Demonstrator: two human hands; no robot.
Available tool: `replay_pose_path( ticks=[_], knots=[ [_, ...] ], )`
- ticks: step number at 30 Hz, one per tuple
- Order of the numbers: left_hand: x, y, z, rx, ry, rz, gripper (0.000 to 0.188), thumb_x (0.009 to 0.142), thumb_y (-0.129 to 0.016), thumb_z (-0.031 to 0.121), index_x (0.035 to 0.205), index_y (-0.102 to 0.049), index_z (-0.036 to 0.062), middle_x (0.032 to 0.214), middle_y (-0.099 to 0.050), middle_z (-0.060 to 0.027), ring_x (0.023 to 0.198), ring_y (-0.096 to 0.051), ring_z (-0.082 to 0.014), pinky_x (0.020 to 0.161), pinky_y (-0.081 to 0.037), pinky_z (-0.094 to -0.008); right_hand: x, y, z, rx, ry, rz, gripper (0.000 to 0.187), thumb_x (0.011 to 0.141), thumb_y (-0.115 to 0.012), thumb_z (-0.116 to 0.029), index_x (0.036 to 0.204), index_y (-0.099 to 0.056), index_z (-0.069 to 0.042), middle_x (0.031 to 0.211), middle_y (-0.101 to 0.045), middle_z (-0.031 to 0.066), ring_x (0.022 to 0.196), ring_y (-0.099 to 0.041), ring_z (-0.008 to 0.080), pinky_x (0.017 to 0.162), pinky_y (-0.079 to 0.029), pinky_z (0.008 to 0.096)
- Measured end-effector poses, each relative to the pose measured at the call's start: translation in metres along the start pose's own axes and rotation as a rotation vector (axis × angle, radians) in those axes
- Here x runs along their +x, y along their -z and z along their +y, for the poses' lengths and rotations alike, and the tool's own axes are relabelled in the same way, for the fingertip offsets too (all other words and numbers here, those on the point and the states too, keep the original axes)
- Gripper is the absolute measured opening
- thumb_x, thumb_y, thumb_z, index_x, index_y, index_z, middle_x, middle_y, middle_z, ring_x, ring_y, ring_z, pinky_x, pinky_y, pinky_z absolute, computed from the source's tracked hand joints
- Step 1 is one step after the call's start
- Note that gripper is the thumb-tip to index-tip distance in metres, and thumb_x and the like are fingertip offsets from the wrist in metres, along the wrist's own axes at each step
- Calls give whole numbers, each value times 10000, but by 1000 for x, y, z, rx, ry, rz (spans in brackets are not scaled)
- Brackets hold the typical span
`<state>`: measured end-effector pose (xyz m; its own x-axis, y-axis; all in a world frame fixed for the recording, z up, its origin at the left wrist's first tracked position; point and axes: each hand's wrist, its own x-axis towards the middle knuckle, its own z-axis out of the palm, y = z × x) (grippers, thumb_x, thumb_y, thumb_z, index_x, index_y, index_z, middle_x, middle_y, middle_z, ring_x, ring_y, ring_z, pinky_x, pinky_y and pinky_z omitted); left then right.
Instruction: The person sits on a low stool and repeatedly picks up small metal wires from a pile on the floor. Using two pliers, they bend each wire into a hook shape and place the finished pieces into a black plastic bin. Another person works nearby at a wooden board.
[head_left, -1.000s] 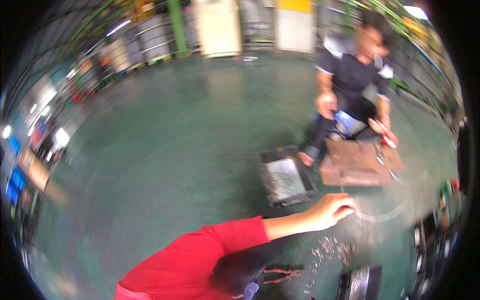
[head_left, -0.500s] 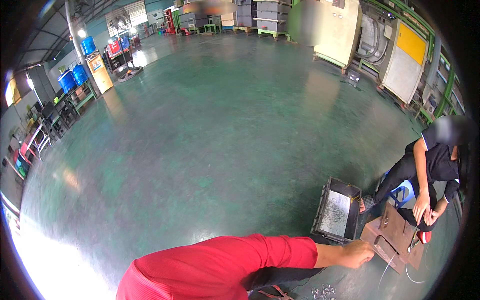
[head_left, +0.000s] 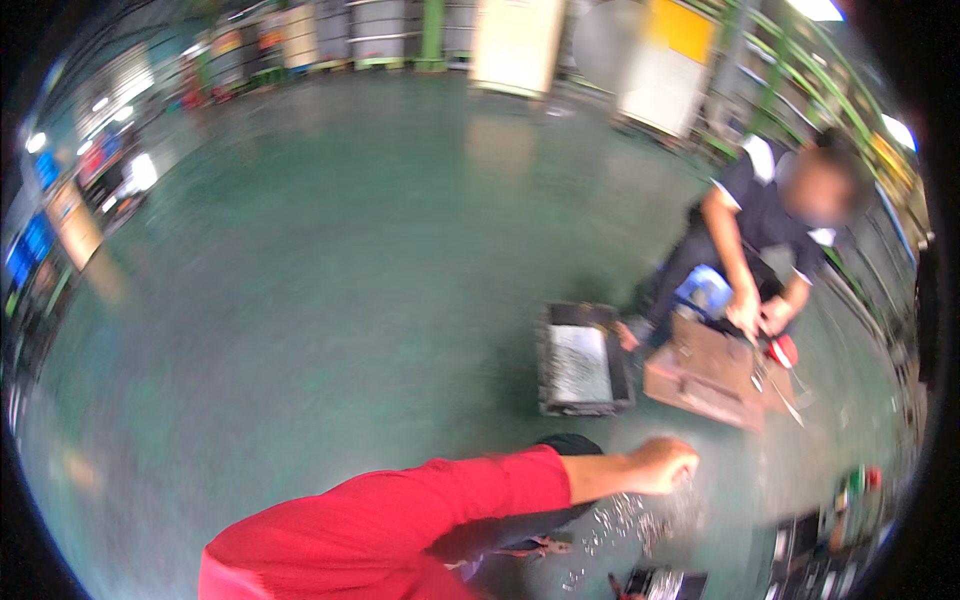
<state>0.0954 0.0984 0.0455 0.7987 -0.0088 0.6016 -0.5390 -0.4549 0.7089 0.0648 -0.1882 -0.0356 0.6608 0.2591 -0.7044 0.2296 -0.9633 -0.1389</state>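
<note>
My left hand (head_left: pixel 664 466), at the end of a red sleeve, is held above the floor with its fingers curled closed. Whatever it may hold is hidden and blurred. Beneath it, many small metal pieces (head_left: pixel 630 525) lie scattered on the green floor. A hand tool with reddish handles (head_left: pixel 535 547), probably pliers, rests beside my leg. Beyond the hand stands a brown board-like work block (head_left: pixel 700 385). A co-worker's hands (head_left: pixel 745 312) work over its far side with thin pale strands near them. My right hand does not show.
A dark crate (head_left: pixel 545 370) with a pale bottom and small metal bits stands left of the block. The seated co-worker (head_left: pixel 770 220) is on a blue stool (head_left: pixel 705 290). Dark trays (head_left: pixel 815 550) sit at lower right. Cabinets (head_left: pixel 515 45) line the far wall.
The view has swung to the right, bringing more scattered metal pieces and the trays into sight. My left hand, still closed, is now apart from the brown block's near edge.
</note>
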Motion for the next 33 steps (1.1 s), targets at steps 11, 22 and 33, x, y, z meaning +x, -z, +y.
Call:
replay_pose_path(
  ticks=[11, 22, 33],
  knots=[
    [-16, -41, 55, -423, 183, -569, 120, 881, -629, 113, 977, -656, 45, 881, -686, -69, 754, -654, -161, 702, -519, -291, -78, -30, 77, 721, -72, 607, 324, 738, -730, -40, 1002, -551, 17, 775, -644, 88, 668, -652, 189, 583, -505, 302],
    [-29, -112, 88, -1270, 715, -1042, 242, 969, -544, 243, 1161, -614, 113, 1191, -578, -5, 1149, -512, -156, 986, -414, -376, -155, 40, -3, 1133, 68, 709, 831, 802, -693, -40, 1473, -202, -29, 1101, -645, 155, 968, -628, 207, 823, -534, 346],
    [-16, -106, 78, -1442, 991, -620, 333, 975, -524, 230, 1217, -576, 7, 1209, -596, -98, 1119, -559, -202, 953, -479, -450, -194, 106, -36, 492, -103, 905, 591, 797, -734, -217, 1293, -489, -11, 995, -689, 169, 950, -668, 314, 854, -507, 373]
  ],
)
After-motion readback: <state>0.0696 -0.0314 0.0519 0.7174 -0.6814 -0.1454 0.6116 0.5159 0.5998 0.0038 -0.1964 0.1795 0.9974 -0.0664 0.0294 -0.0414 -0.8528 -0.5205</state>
